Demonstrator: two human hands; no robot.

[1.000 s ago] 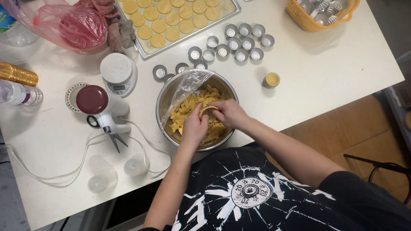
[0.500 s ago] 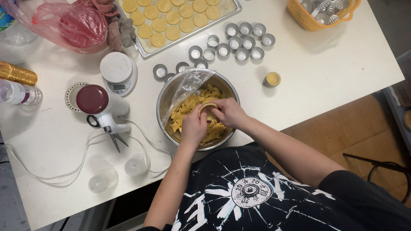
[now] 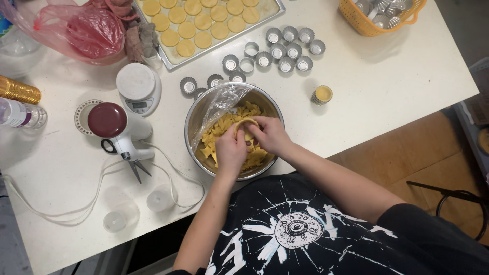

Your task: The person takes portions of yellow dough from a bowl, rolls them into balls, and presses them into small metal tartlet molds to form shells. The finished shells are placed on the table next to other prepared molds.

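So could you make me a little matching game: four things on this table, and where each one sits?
Things:
1. Steel bowl
2. Orange basket
3. Kitchen scale
4. Baking tray

Places:
a. far right corner of the table
b. under both hands, at the near edge
c. far edge, holding rows of yellow dough discs
d. left of the bowl, beside the mixer

Pairs: 1-b, 2-a, 3-d, 4-c

I see a white table (image 3: 387,97). On it: steel mixing bowl (image 3: 196,114) at the near edge, baking tray (image 3: 170,55) of dough rounds, loose empty tart tins (image 3: 285,48), one filled tin (image 3: 322,94), kitchen scale (image 3: 138,87), hand mixer (image 3: 119,130) with its cord (image 3: 61,214), scissors (image 3: 137,169), orange basket (image 3: 374,23), pink plastic bag (image 3: 81,33).
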